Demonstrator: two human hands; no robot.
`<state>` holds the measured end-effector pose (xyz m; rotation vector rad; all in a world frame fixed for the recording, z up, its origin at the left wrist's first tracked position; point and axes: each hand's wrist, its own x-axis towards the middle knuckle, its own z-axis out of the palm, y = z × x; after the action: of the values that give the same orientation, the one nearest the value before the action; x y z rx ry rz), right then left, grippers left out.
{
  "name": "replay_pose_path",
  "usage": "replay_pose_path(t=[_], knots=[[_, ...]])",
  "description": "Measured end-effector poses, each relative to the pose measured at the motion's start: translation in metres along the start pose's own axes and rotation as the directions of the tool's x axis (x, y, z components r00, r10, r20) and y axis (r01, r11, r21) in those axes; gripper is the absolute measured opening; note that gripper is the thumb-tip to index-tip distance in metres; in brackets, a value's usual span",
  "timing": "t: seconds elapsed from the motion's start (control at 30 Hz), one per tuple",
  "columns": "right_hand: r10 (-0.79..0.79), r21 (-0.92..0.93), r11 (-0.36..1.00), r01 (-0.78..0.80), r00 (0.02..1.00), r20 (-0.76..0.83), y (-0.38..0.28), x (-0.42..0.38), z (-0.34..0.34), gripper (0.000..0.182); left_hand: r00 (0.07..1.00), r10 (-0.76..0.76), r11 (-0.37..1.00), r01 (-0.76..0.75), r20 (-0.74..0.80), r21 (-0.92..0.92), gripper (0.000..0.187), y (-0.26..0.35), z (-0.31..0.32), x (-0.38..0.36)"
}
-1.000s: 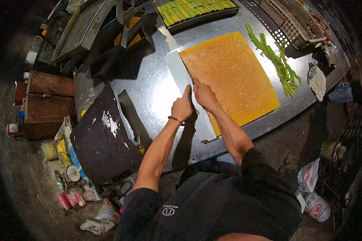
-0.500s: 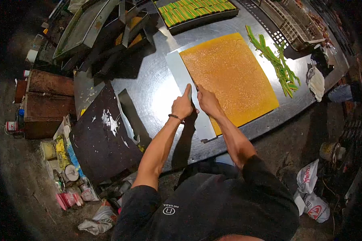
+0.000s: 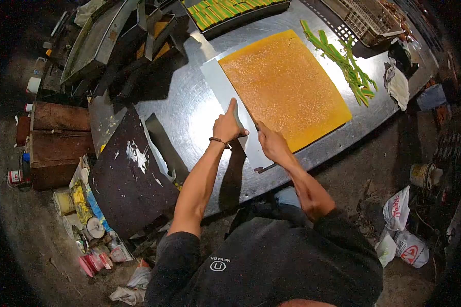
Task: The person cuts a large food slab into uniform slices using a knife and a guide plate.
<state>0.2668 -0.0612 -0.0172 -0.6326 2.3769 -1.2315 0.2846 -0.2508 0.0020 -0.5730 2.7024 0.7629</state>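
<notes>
A large flat orange-brown cake slab [image 3: 287,87] with yellow sides lies on the metal table. A pale flat strip [image 3: 217,79] runs along its left edge. On this strip rests my left hand [image 3: 229,125], index finger stretched forward and thumb spread to the side. My right hand [image 3: 274,144] is closed at the slab's near left edge, around what looks like a knife [image 3: 255,121]; most of the handle and blade is hidden. A thin dark scrap [image 3: 264,169] sits near the strip's near end.
Green-and-yellow trimmings [image 3: 343,64] lie right of the slab, near a plastic crate [image 3: 363,23] and a crumpled cloth [image 3: 396,87]. A tray [image 3: 246,19] of striped pieces stands behind, metal pans [image 3: 95,43] at the far left. A dark board [image 3: 128,174] is nearer left.
My right hand has drawn back toward my body along the slab's left edge. My left hand stays on the pale strip, its thumb now more visible. The whole view has shifted slightly.
</notes>
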Motion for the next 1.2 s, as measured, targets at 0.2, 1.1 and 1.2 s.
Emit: replay_pose_path(t=[0.2,1.1,1.2], knots=[[0.066,-0.108,0.992,-0.057,0.995,0.078,0.007,0.009,0.001,0.04,1.0,-0.026,1.0,0.026,0.004,-0.008,0.125,0.003,0.002,-0.003],[-0.014,0.043,0.999,0.011,0.997,0.081,0.037,-0.116,-0.022,0.041,0.995,0.058,0.997,-0.054,-0.076,0.053,0.123,-0.015,0.02,0.014],[0.017,0.083,0.996,-0.024,0.996,0.088,0.026,-0.137,-0.037,0.041,0.997,0.029,0.995,-0.023,-0.066,0.097,0.124,-0.007,0.013,0.012]])
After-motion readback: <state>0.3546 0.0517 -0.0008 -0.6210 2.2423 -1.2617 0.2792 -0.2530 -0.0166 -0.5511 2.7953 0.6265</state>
